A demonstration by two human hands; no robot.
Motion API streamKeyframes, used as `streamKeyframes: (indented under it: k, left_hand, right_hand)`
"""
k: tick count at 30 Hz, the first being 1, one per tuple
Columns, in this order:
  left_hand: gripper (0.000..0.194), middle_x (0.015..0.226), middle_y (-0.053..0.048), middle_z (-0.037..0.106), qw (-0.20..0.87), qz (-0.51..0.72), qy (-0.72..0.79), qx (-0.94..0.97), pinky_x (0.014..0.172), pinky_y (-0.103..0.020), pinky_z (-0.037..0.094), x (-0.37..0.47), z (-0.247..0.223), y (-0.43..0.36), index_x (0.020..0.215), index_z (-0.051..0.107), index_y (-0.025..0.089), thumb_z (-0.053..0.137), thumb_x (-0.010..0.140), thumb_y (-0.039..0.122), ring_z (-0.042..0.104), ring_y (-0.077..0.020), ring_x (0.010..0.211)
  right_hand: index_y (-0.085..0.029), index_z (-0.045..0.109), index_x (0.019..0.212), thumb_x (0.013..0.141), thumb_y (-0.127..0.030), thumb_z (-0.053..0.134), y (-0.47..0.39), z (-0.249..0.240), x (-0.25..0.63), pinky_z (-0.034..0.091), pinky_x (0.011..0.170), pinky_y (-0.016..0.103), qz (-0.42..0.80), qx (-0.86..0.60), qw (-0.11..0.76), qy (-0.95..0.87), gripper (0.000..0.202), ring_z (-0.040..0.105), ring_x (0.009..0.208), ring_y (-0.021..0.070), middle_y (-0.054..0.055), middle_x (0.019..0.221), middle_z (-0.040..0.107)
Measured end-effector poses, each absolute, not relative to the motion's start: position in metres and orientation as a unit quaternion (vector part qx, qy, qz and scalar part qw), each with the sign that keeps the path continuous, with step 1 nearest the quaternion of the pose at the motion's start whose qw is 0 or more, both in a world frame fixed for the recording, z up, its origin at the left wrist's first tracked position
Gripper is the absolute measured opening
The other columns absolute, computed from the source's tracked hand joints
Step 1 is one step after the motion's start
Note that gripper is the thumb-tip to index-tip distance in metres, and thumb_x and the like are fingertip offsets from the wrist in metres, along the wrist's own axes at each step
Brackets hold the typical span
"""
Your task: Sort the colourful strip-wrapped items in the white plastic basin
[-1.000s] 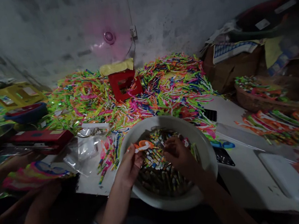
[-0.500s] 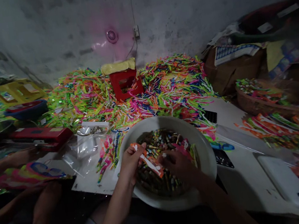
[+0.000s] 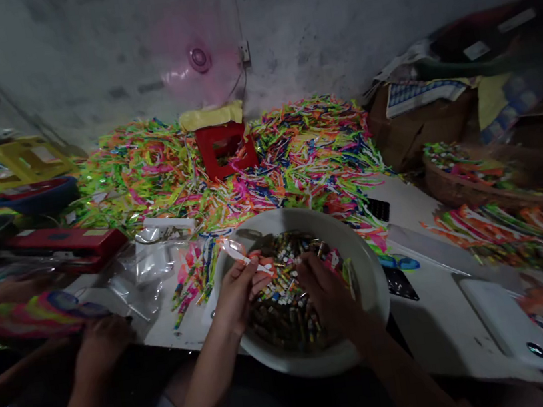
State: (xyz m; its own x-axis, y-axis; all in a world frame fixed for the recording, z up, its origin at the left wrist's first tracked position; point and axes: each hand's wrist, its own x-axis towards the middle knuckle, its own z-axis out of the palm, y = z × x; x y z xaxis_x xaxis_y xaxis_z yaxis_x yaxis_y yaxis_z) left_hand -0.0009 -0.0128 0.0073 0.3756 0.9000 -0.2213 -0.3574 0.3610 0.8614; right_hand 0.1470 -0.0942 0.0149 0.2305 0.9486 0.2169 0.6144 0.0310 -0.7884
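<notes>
A large pale basin (image 3: 376, 323) holds many small wrapped cylinders in gold, green and other colours, with pink and yellow-green pieces at its right side. Over the left part of the basin, my left hand (image 3: 237, 292) is closed on an orange and white strip (image 3: 263, 267), whose white end points up and left. My right hand (image 3: 324, 287) is over the basin's right half, fingers bent and pressed together above the cylinders; whatever is between its fingertips is too dark and small to make out.
Behind the basin lies a heap of coloured strips (image 3: 155, 166) around a red crate (image 3: 226, 150). At left, another person's hands (image 3: 100, 342) hold coloured pieces near a red sealing device (image 3: 68, 245). A white device (image 3: 511, 325) lies right.
The strip in my left hand has turned, its white end now up and left. My right hand has drawn slightly away from it. The other person's near hand has shifted up and right.
</notes>
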Motion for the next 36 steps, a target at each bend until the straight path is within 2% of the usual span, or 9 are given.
streamKeyframes:
  k: [6, 15, 19, 22, 25, 27, 30, 33, 36]
  left_hand:
    - [0.039, 0.085, -0.006, 0.069, 0.711, 0.489, 0.352, 0.364, 0.058, -0.018, 0.052, -0.002, 0.011, -0.012, 0.103, 0.056, 0.015, 0.069, 0.069, 0.026, 0.062, -0.0084, 0.059]
    - [0.037, 0.079, -0.004, 0.069, 0.723, 0.477, 0.365, 0.342, 0.06, -0.024, 0.053, 0.001, 0.01, -0.016, 0.1, 0.058, 0.017, 0.071, 0.066, 0.019, 0.065, -0.0146, 0.065]
    - [0.013, 0.054, -0.001, 0.06, 0.73, 0.462, 0.426, 0.268, 0.05, -0.019, 0.046, -0.045, 0.011, 0.016, 0.086, 0.062, 0.018, 0.053, 0.079, 0.012, 0.06, -0.0119, 0.052]
    - [0.032, 0.037, 0.002, 0.043, 0.721, 0.436, 0.493, 0.219, 0.037, -0.015, 0.035, -0.103, 0.015, 0.06, 0.075, 0.061, 0.02, 0.033, 0.085, 0.006, 0.043, -0.0085, 0.033]
    - [0.035, 0.035, 0.003, 0.041, 0.691, 0.408, 0.563, 0.198, 0.034, -0.016, 0.031, -0.154, 0.026, 0.085, 0.075, 0.06, 0.021, 0.028, 0.086, 0.012, 0.038, -0.0088, 0.03]
    - [0.027, 0.04, 0.001, 0.047, 0.671, 0.394, 0.58, 0.24, 0.036, -0.018, 0.036, -0.176, 0.038, 0.077, 0.079, 0.061, 0.021, 0.035, 0.086, 0.022, 0.046, -0.0104, 0.035]
    - [0.022, 0.056, -0.002, 0.061, 0.635, 0.435, 0.547, 0.329, 0.047, -0.025, 0.047, -0.186, 0.054, 0.039, 0.087, 0.063, 0.024, 0.051, 0.079, 0.04, 0.062, -0.0168, 0.06]
    - [0.03, 0.07, -0.003, 0.067, 0.619, 0.474, 0.502, 0.375, 0.058, -0.032, 0.052, -0.175, 0.055, 0.003, 0.09, 0.064, 0.026, 0.057, 0.073, 0.049, 0.064, -0.0229, 0.081]
    - [0.032, 0.074, -0.005, 0.068, 0.629, 0.453, 0.496, 0.391, 0.062, -0.038, 0.052, -0.176, 0.037, -0.005, 0.085, 0.065, 0.023, 0.052, 0.076, 0.051, 0.064, -0.0273, 0.088]
  right_hand:
    - [-0.021, 0.052, 0.099, 0.09, -0.029, 0.037, -0.096, 0.013, 0.142, 0.037, 0.064, 0.026, 0.165, -0.622, 0.351, -0.68, 0.019, 0.058, 0.074, 0.0177, 0.003, 0.082, 0.063]
    - [-0.023, 0.056, 0.108, 0.091, -0.034, 0.036, -0.094, 0.011, 0.141, 0.039, 0.067, 0.027, 0.137, -0.639, 0.31, -0.691, 0.029, 0.061, 0.081, 0.0205, 0.006, 0.092, 0.066]
    - [-0.022, 0.056, 0.111, 0.091, -0.034, 0.034, -0.095, 0.013, 0.142, 0.038, 0.064, 0.027, 0.135, -0.642, 0.295, -0.695, 0.031, 0.061, 0.078, 0.0206, 0.007, 0.09, 0.067]
    - [-0.022, 0.057, 0.108, 0.091, -0.033, 0.034, -0.096, 0.015, 0.141, 0.037, 0.062, 0.027, 0.136, -0.639, 0.293, -0.699, 0.03, 0.061, 0.076, 0.0204, 0.006, 0.086, 0.067]
    - [-0.021, 0.059, 0.1, 0.091, -0.032, 0.035, -0.096, 0.015, 0.141, 0.035, 0.06, 0.026, 0.131, -0.647, 0.283, -0.695, 0.028, 0.061, 0.074, 0.0199, 0.006, 0.081, 0.067]
    - [-0.021, 0.06, 0.099, 0.09, -0.031, 0.036, -0.095, 0.014, 0.14, 0.035, 0.06, 0.026, 0.124, -0.662, 0.277, -0.685, 0.027, 0.061, 0.073, 0.0195, 0.006, 0.08, 0.067]
    - [-0.022, 0.06, 0.103, 0.089, -0.033, 0.039, -0.094, 0.011, 0.141, 0.035, 0.06, 0.027, 0.118, -0.678, 0.278, -0.67, 0.027, 0.061, 0.072, 0.02, 0.006, 0.084, 0.068]
    - [-0.022, 0.06, 0.104, 0.089, -0.035, 0.038, -0.093, 0.009, 0.142, 0.038, 0.062, 0.028, 0.13, -0.679, 0.29, -0.662, 0.03, 0.062, 0.075, 0.0216, 0.007, 0.088, 0.068]
    - [-0.02, 0.06, 0.105, 0.089, -0.032, 0.037, -0.093, 0.009, 0.144, 0.039, 0.068, 0.03, 0.168, -0.665, 0.299, -0.663, 0.03, 0.061, 0.082, 0.0227, 0.008, 0.092, 0.067]
